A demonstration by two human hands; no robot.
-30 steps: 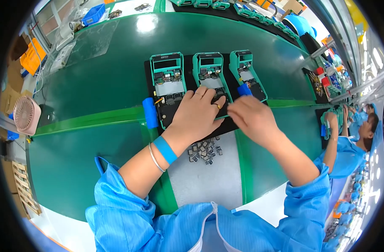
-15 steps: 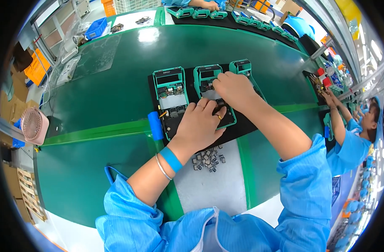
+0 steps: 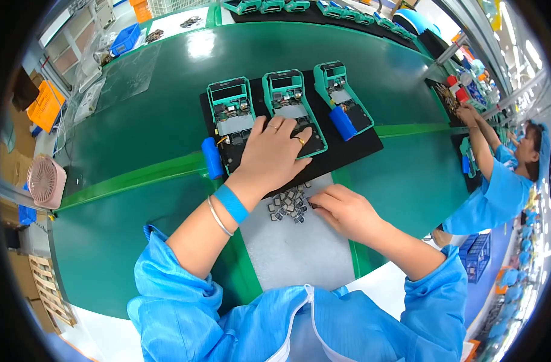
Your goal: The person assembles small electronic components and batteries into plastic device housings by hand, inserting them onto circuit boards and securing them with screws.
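My left hand (image 3: pixel 269 151) lies with fingers spread over the lower part of the middle green device housing (image 3: pixel 291 102). My right hand (image 3: pixel 348 212) is beside a pile of small grey and black parts (image 3: pixel 288 204), its thumb and forefinger pinched on a small dark part (image 3: pixel 314 205) mostly hidden by the fingertips. To the left is another green housing (image 3: pixel 232 99) with a blue cylinder (image 3: pixel 212 158) at its side. A third housing (image 3: pixel 345 96) sits at the right, a blue cylinder (image 3: pixel 343 123) lying across it. All three rest on a black mat (image 3: pixel 348 154).
A grey sheet (image 3: pixel 299 259) under the pile covers part of the green table (image 3: pixel 136 127). At the left stand a pink fan (image 3: pixel 46 182) and a blue bin (image 3: pixel 126 40). More housings (image 3: pixel 348 13) line the far edge. A co-worker (image 3: pixel 498 181) works at the right.
My right hand has left the middle housing and come down to the pile of small parts, uncovering the right housing. My left hand stays on the middle housing. The view has shifted slightly.
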